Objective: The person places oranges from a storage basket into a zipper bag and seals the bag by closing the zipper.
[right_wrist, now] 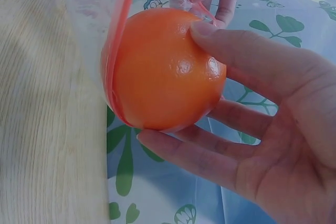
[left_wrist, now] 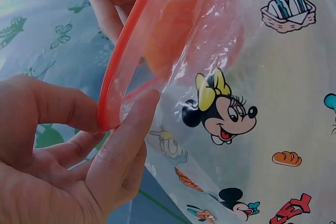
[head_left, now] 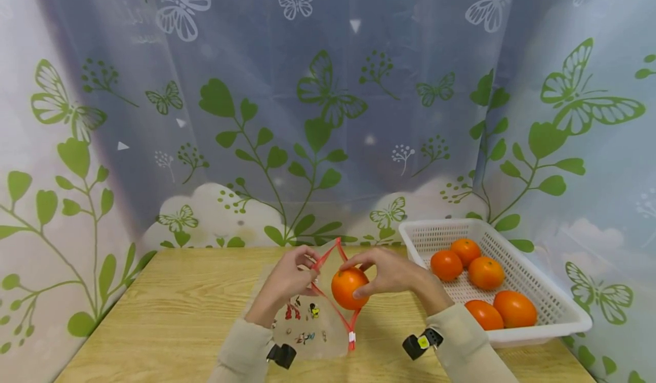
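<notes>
My left hand [head_left: 294, 276] pinches the red zip edge of a clear plastic zip bag [left_wrist: 294, 87] printed with cartoon characters. The bag's mouth is spread apart, with a white slider [head_left: 351, 337] at its near corner. In my right hand [head_left: 386, 272] is an orange [head_left: 348, 288], gripped between thumb and fingers right at the mouth. The right wrist view shows the red zip strip [right_wrist: 116, 45] running across one side of the orange [right_wrist: 163, 72]. Through the film in the left wrist view, the orange [left_wrist: 178, 35] shows blurred.
To the right stands a white plastic basket [head_left: 556, 297] holding several oranges [head_left: 487, 273]. The wooden table [head_left: 179, 303] reaches back to a hanging cloth [head_left: 256, 115] with butterflies and leaves. Black wrist cameras [head_left: 281, 355] are strapped to both wrists.
</notes>
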A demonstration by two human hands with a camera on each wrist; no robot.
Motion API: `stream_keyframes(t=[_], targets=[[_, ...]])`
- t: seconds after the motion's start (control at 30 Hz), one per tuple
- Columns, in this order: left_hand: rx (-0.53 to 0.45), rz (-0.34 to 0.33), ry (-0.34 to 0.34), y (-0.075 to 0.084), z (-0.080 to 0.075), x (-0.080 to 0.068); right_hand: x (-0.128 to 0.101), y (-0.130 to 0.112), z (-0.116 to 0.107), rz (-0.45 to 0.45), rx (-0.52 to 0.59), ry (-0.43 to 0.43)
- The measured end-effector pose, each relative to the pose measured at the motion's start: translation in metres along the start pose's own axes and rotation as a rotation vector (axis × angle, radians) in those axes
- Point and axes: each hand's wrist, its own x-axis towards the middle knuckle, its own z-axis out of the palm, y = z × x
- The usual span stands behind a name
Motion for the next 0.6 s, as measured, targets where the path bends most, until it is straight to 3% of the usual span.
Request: stream_keyframes(t=[0.6], targets=[[-0.041, -0.008, 0.028, 0.0004, 0.0001, 0.0006, -0.0014, 0.0031, 0.0002, 0.019, 0.019, -0.007]])
